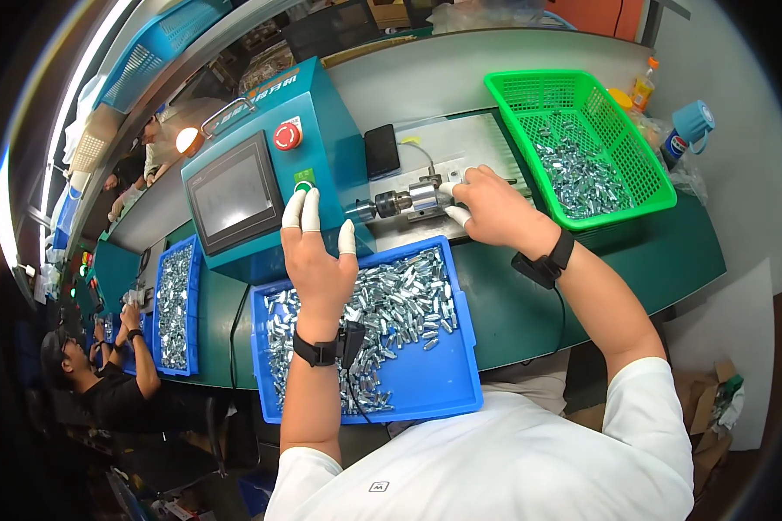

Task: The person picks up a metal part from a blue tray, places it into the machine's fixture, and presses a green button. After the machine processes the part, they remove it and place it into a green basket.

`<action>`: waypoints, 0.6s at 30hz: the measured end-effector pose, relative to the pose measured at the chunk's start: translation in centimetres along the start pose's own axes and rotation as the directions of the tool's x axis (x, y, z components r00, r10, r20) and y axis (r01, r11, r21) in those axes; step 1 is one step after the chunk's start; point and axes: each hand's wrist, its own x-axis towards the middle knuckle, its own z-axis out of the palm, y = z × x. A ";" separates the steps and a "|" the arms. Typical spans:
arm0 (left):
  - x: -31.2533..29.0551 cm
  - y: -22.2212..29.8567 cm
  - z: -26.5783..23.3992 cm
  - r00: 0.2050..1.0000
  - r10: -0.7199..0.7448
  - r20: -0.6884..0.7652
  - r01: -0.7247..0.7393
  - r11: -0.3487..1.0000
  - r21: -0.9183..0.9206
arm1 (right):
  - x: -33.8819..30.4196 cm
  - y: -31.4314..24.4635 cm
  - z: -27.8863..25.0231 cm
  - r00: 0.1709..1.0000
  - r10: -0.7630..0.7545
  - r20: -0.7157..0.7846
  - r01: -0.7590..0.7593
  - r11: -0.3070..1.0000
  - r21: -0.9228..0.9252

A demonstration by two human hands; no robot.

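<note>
My left hand (315, 260) reaches up to the teal machine (330, 113) with its fingers stretched out. Two fingertips in white finger cots rest at the green button (303, 187). My right hand (493, 208) is at the metal fixture (424, 197), beside the dark drill chuck (393, 204). Its thumb and forefinger, also in white cots, are apart at the fixture's right end; no part shows between them. Below the left hand lies a blue tray (434, 373) of small shiny metal parts (400, 295), partly hidden by my forearm.
A green basket (652, 195) with more metal parts stands at the right. The machine carries a screen (232, 195) and a red stop button (288, 135). A black phone (381, 151) lies behind the chuck. Farther left, a co-worker (104, 373) sits by another blue tray (193, 347).
</note>
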 end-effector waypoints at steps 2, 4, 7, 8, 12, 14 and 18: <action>0.4 0.2 -0.2 1.000 0.003 0.004 -0.004 1.000 0.012 | 0.3 0.6 -0.1 0.991 -0.051 -0.123 0.051 0.999 -0.004; 0.7 0.5 -0.3 0.999 -0.004 0.038 0.004 1.000 0.011 | 0.3 1.7 -0.8 0.980 -0.018 -0.199 0.028 0.998 0.048; 0.7 0.3 -0.6 0.998 -0.008 0.060 0.007 1.000 0.029 | 0.1 2.1 -1.4 0.941 0.077 -0.329 -0.020 0.985 0.172; 0.8 -0.1 -0.6 0.998 -0.001 0.061 -0.002 0.999 0.048 | 0.1 2.1 -1.3 0.937 0.132 -0.323 -0.065 0.975 0.210; 1.2 -0.1 -1.0 0.997 0.007 0.076 -0.012 0.998 0.063 | -0.1 2.7 -0.5 0.928 0.190 -0.321 -0.104 0.959 0.264; 0.7 0.3 -1.7 0.996 0.000 0.087 -0.005 0.998 0.061 | 0.0 3.3 0.2 0.920 0.070 -0.385 0.020 0.974 0.226; -1.3 1.6 -2.9 0.998 -0.034 0.057 0.037 0.997 -0.064 | -0.1 3.3 0.6 0.934 0.250 -0.256 -0.139 0.913 0.383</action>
